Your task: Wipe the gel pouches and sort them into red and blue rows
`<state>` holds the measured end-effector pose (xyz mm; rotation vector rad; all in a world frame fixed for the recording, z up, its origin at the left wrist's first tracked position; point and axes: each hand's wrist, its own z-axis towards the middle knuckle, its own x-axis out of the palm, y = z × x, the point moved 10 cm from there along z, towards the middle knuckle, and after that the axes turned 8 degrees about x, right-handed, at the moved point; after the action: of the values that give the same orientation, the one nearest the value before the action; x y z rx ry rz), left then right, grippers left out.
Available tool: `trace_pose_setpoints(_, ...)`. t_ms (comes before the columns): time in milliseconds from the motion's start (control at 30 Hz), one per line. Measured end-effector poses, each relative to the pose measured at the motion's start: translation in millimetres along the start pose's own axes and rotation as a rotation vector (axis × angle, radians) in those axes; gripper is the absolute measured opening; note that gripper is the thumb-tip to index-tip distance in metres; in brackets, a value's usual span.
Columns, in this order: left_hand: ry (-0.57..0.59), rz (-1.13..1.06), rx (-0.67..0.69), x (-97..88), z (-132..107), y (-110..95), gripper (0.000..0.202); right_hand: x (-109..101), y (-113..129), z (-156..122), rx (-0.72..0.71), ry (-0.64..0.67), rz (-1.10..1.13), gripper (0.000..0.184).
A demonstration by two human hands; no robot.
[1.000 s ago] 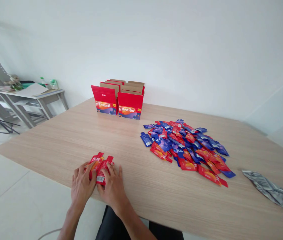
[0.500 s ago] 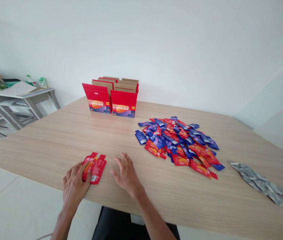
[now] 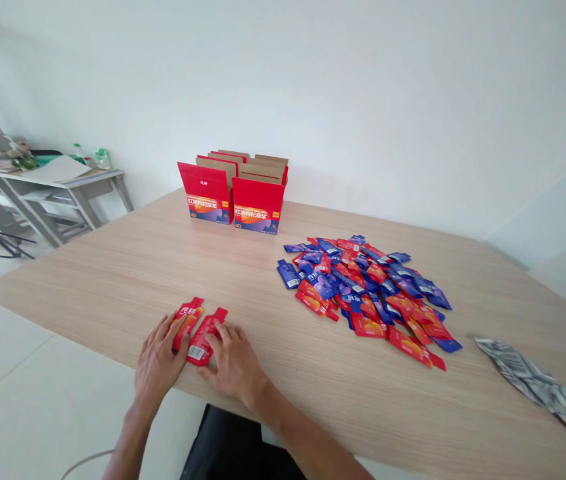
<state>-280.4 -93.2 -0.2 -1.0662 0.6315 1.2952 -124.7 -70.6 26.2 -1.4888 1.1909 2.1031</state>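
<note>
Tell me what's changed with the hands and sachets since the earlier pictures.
The right hand, off to the right half a second ago, has come back left, its fingers on the right red sachet again. A narrow gap has opened between that and the left red sachet. The left hand stays on the latter; pile and boxes look unchanged.

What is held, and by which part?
Left hand touches left red sachet at its lower part; right hand touches right red sachet along its right edge. Whether they grip is unclear.
</note>
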Motion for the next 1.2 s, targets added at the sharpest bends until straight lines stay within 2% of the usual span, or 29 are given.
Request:
trace_pose_setpoints(100, -0.018, 0.011, -0.013, -2.9, 0, -1, 0.053, -6, -8, -12, 0.087, 0.022, -0.054, 0.061)
trace_pose_setpoints(200, -0.024, 0.02, -0.014, -3.4, 0, -2, 0.053, -7, -19, -23, 0.177, 0.058, -0.098, 0.075)
trace_pose_setpoints(367, -0.037, 0.026, 0.0, -4.4, 0, -3, 0.054, -6, -21, -21, 0.226, 0.03, -0.13, 0.084)
trace_pose_setpoints(500, -0.048, 0.029, 0.009, -4.4, 0, -2, 0.054, -8, -15, -11, 0.29, -0.008, -0.166, 0.073)
trace_pose_setpoints(633, -0.059, 0.026, 0.027, -4.1, 0, -3, 0.054, -13, -9, -7, 0.338, 0.015, -0.19, 0.052)
trace_pose_setpoints(700, -0.061, 0.025, 0.03, -4.5, 0, -3, 0.055, -18, -12, -10, 0.369, 0.016, -0.173, 0.049)
trace_pose_setpoints(833, -0.047, 0.03, 0.011, -4.5, 1, -2, 0.057, -34, -34, -21, 0.454, -0.059, -0.078, 0.055)
trace_pose_setpoints(1000, -0.027, 0.033, 0.007, -2.5, 1, -1, 0.056, -51, -76, -42, 0.582, -0.189, -0.003, 0.045)
trace_pose_setpoints(1133, -0.038, 0.026, 0.023, -2.9, 1, -1, 0.055, -51, -93, -50, 0.575, -0.184, 0.031, 0.026)
trace_pose_setpoints(1200, -0.042, 0.019, 0.028, -3.0, 1, -2, 0.054, -56, -95, -52, 0.523, -0.248, 0.016, 0.028)
